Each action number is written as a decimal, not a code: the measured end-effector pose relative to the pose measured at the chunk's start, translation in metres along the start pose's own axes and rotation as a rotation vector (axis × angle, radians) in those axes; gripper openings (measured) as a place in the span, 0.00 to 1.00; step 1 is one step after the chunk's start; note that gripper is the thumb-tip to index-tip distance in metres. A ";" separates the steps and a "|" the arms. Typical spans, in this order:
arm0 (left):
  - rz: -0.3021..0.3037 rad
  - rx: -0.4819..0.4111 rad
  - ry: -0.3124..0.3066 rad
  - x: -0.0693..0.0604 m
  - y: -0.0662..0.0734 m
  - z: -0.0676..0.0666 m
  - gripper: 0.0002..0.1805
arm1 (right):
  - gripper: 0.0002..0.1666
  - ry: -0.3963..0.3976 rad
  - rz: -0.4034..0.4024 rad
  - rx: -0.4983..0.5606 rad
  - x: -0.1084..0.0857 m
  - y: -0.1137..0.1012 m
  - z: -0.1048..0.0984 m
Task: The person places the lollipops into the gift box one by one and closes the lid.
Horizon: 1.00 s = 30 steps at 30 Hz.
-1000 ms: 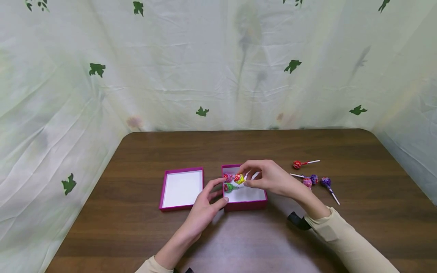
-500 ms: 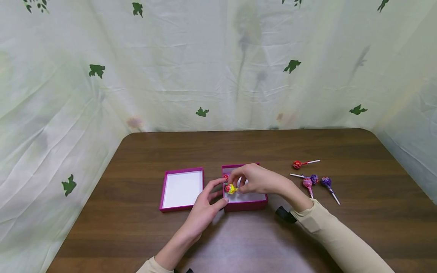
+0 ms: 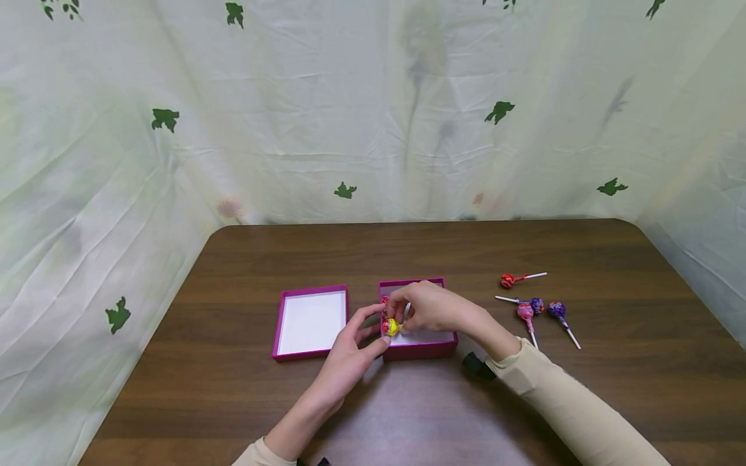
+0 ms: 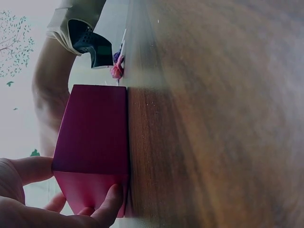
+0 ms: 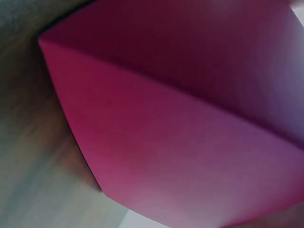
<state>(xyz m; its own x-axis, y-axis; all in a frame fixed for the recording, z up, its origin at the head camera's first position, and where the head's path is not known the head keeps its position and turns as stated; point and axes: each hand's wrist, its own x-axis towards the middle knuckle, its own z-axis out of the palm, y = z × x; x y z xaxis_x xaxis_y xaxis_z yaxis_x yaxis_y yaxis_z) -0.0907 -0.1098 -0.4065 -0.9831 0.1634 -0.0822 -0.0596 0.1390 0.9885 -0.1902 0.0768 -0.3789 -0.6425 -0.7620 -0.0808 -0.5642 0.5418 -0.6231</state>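
Note:
The open magenta box (image 3: 419,352) stands on the table. Inside, at its left end, is a yellow-and-red lollipop (image 3: 391,327), pinched near its stick by my right hand (image 3: 437,309). A bit of a red wrapper (image 3: 385,300) shows behind it; the right fingers cover other contents. My left hand (image 3: 345,362) rests against the box's left wall, fingers spread. The left wrist view has that hand (image 4: 23,204) touching the end of the box (image 4: 92,133) with thumb and fingertips. Magenta box walls (image 5: 142,133) fill the right wrist view; the held lollipop is out of sight there.
Left of the box lies a magenta-rimmed lid (image 3: 311,323), white inside up. At the right lie a red lollipop (image 3: 508,280), a pink one (image 3: 525,312) touching a purple one (image 3: 537,305), and another purple one (image 3: 557,310). A patterned curtain (image 3: 373,97) hangs behind.
My right hand has moved left and lower with the yellow lollipop, from the box's upper middle to its left end, hiding the green lollipop. My left hand has stayed in place.

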 end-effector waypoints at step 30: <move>-0.004 -0.032 -0.012 -0.001 0.001 0.000 0.27 | 0.13 0.028 0.009 -0.042 -0.004 -0.002 0.004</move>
<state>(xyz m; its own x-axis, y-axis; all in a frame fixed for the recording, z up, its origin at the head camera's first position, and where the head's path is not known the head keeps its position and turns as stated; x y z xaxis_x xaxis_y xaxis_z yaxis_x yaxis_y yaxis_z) -0.0896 -0.1096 -0.4059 -0.9807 0.1746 -0.0877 -0.0694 0.1082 0.9917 -0.1849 0.0775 -0.3806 -0.6616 -0.7471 -0.0640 -0.5791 0.5632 -0.5894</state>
